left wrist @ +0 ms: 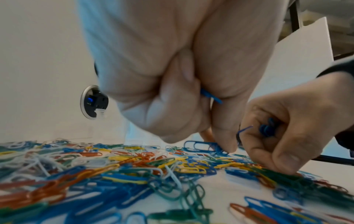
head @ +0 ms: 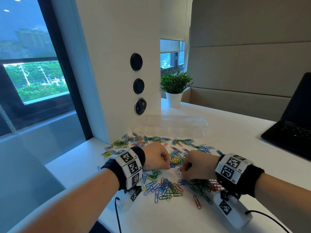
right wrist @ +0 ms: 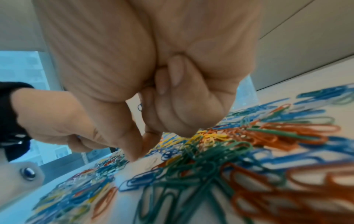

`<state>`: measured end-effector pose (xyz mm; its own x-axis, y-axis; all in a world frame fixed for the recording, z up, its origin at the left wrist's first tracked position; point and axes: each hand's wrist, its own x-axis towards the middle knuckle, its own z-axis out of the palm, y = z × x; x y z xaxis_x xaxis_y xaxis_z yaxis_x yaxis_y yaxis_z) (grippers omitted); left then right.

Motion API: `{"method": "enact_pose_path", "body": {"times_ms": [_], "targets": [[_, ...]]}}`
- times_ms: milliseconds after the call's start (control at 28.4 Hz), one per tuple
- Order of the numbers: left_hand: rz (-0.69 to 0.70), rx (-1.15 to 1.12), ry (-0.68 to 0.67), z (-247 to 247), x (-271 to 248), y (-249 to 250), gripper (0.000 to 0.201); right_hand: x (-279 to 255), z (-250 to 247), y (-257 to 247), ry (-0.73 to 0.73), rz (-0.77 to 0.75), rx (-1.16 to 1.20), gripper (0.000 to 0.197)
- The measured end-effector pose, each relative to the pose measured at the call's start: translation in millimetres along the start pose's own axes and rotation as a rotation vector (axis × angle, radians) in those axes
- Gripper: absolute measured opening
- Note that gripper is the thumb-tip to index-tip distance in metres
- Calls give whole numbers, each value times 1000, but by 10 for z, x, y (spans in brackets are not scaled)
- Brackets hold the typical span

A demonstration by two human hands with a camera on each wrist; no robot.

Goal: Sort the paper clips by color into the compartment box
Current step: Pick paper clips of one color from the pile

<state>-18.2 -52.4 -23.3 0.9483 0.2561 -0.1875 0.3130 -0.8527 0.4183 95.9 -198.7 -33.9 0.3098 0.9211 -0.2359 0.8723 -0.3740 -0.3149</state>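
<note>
A loose pile of blue, green, red, yellow and white paper clips [head: 168, 165] covers the white desk. My left hand [head: 167, 167] is curled over the pile's middle. It keeps a blue clip [left wrist: 211, 97] in its fist while thumb and forefinger pinch another blue clip [left wrist: 205, 146] lying on the pile. My right hand [head: 184, 169], close beside it, holds a bunch of blue clips [left wrist: 266, 128] in curled fingers, with thumb and forefinger tips [right wrist: 138, 151] down on the desk. The clear compartment box [head: 173, 126] stands behind the pile by the wall.
An open black laptop [head: 291, 132] sits at the right. A potted plant [head: 175, 88] stands at the back. A white pillar with round sockets [head: 140, 106] rises left of the box. Bare desk [head: 168, 217] lies in front of the pile.
</note>
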Motion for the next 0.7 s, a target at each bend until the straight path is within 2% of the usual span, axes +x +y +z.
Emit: {"method": "enact_pose_path", "body": {"times_ms": [141,317,458,599,704], "targets": [[-8,-34,4,-44,-28,-51,12,-18,8,-20,-26,-23,-33,13],[-2,-162,3,-76,-110,-112,16,9,56,-106,-45,-21,-149,17],[-52,-370,-15,-61,-204,-200,19,7,58,-73,-79,11,-107,12],[-133,-664,-1,-65,-278,-230,27,-42,-31,-28,-65,28,66,26],[-134,-828,11,-81,-301,-232,32,-66,-75,17,-84,105,486,30]]}}
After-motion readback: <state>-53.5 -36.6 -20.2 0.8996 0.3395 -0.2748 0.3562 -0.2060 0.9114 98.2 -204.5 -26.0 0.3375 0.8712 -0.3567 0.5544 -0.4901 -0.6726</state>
